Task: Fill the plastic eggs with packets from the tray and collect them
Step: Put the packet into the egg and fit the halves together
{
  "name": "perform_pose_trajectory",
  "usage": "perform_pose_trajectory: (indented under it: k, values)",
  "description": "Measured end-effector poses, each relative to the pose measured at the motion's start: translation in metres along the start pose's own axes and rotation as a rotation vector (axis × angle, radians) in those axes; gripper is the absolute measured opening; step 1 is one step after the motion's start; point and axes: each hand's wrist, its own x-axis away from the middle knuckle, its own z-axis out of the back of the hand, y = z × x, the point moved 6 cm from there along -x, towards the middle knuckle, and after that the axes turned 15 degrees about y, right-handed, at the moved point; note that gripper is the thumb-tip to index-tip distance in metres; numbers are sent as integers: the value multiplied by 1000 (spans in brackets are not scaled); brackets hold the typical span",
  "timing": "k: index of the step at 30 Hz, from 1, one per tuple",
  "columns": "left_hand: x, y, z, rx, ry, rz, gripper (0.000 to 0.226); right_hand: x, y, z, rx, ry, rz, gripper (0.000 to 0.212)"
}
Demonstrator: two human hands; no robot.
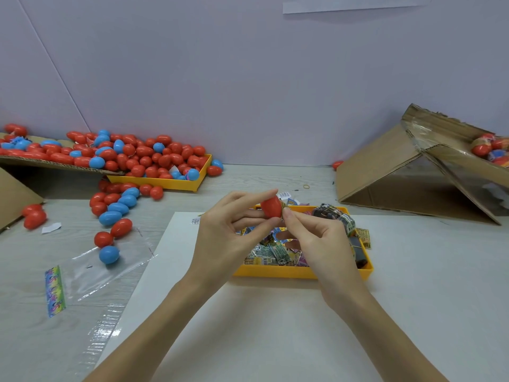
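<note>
My left hand (228, 230) holds a red plastic egg (271, 206) between thumb and fingers, above the yellow packet tray (275, 271). My right hand (319, 238) meets the egg's right side, its thumb and forefinger pinching at the egg's open edge where a bit of packet (283, 204) shows. The tray holds several printed packets (275, 252), partly hidden by both hands. It stands on a white sheet (275, 326).
A second yellow tray (176, 184) at the back left overflows with red and blue eggs (143, 158); loose eggs (115, 213) trail onto the table. A clear plastic bag (91, 271) lies left. A tilted cardboard box (413, 175) with filled eggs (490, 150) stands right.
</note>
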Motion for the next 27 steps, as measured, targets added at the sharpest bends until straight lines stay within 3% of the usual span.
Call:
perform_pose_trajectory:
  k: [8, 27]
  values:
    - [-1, 4, 3, -101, 20, -145, 55, 0, 0, -1, -15, -11, -12, 21]
    - [1, 2, -1, -88, 0, -158, 50, 3, -4, 0, -37, 1, -51, 15]
